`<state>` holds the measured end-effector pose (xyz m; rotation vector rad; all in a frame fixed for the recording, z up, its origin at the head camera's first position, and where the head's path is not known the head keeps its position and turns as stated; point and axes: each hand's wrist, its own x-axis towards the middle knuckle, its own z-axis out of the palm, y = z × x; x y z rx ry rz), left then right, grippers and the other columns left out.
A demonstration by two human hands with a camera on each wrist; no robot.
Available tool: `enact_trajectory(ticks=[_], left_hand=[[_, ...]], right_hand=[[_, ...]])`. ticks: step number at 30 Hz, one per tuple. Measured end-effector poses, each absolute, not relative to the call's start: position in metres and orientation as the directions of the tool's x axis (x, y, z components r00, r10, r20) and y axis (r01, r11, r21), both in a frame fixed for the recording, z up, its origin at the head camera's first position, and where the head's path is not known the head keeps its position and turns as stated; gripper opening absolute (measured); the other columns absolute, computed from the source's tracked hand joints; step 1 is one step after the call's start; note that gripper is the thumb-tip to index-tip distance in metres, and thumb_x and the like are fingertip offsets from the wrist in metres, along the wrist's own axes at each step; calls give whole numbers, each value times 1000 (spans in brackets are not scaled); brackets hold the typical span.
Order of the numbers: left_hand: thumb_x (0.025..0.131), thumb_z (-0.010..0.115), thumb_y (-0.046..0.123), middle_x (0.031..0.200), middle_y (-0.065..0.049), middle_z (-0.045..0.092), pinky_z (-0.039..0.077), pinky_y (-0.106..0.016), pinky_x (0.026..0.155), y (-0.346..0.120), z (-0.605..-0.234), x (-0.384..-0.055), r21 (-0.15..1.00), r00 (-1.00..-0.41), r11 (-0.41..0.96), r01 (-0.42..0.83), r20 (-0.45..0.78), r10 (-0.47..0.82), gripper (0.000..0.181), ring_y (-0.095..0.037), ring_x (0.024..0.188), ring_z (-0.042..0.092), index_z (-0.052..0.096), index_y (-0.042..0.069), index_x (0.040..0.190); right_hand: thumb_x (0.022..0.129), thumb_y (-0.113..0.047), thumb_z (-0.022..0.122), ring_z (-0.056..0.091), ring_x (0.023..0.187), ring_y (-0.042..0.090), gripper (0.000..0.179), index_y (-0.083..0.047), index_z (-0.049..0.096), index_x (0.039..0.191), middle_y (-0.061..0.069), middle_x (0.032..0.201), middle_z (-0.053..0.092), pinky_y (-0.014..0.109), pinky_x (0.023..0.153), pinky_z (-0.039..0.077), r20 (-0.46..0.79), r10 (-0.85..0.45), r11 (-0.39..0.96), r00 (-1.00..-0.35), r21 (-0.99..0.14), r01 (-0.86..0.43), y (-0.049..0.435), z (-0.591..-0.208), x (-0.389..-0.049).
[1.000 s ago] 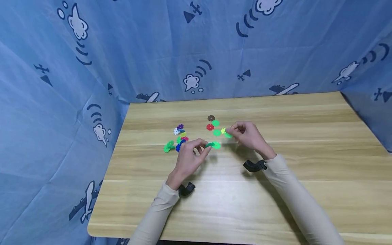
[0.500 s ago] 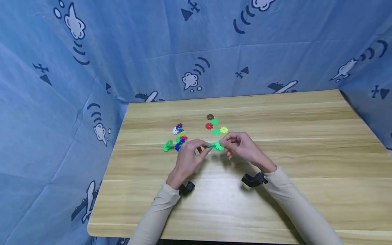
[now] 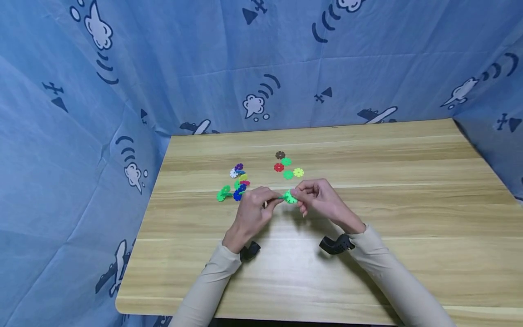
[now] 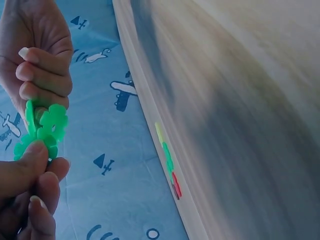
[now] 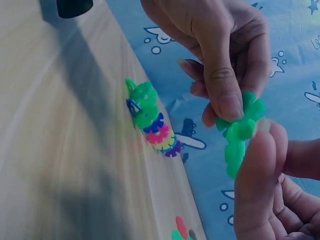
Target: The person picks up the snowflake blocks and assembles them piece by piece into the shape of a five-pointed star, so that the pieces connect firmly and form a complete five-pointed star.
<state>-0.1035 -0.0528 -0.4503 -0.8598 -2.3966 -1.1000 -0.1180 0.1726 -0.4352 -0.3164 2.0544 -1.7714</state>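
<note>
My left hand (image 3: 254,206) pinches green notched plastic snowflake discs (image 3: 290,196) between thumb and fingertips, held up over the table. On the right, my right hand (image 3: 320,200) pinches a green disc of the same cluster, thumb against its face. Both hands' fingertips meet close together at the discs. In the left wrist view, the green discs (image 4: 53,120) stand at angles to one another, with slots interlocked or overlapping. The right wrist view shows my left thumb (image 5: 227,97) over one green disc, while right fingertips (image 5: 262,132) partly hide another.
Left of my hands lies a group of joined discs, with blue (image 3: 238,195), green (image 3: 223,193), yellow, pink, white and purple pieces. Loose flat discs lie beyond my hands: brown (image 3: 280,155), red (image 3: 278,167), yellow (image 3: 298,172) and two green. A patterned blue curtain (image 3: 220,63) borders the table.
My right hand has picked up a green disc from beside the yellow one and brought it left and nearer, against the green piece in my left hand. The left hand stays nearly still.
</note>
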Motion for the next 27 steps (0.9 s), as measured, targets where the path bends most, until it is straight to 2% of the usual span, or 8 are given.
enact_trajectory(ticks=[5,10,13,19,23,27], left_hand=[[90,79,4,81,-5,79,48,-15,59,-52,-451,-101,535,-735,508,675,550,396,3,-9,63,64,82,3,90],[91,78,3,83,-6,80,57,-20,65,-50,-453,-100,529,-735,515,674,549,397,4,-12,70,72,82,3,90],[91,78,3,83,-6,80,58,-20,65,-50,-453,-100,536,-740,515,669,544,395,3,-12,71,72,82,3,90],[92,78,8,85,-6,80,49,-14,59,-51,-453,-101,575,-774,521,631,517,366,6,-10,64,64,81,4,95],[93,79,13,86,-6,80,51,-13,58,-51,-455,-102,622,-806,515,590,492,329,10,-10,64,65,82,5,99],[93,79,14,84,-6,79,53,-15,57,-51,-454,-103,690,-836,475,547,479,267,11,-13,67,69,82,6,99]], right_hand=[[103,-17,67,62,57,11,24,7,69,102,7,71,69,33,57,60,-184,-420,176,-888,-977,120,174,-437,-116],[102,-18,68,63,57,12,24,6,70,102,11,71,69,37,57,61,-168,-405,190,-899,-977,97,171,-438,-115],[102,-19,68,64,57,13,24,5,70,101,15,72,69,39,57,62,-160,-398,198,-903,-976,86,169,-438,-115],[103,-20,68,63,57,13,23,3,70,101,20,75,67,41,58,62,-151,-396,228,-906,-972,63,171,-438,-120],[105,-26,64,61,56,13,28,1,70,100,19,74,65,40,57,61,-128,-397,256,-909,-966,24,175,-440,-134],[107,-30,61,65,60,22,36,4,70,104,24,83,68,41,58,61,-93,-326,352,-941,-935,-30,179,-444,-157]])
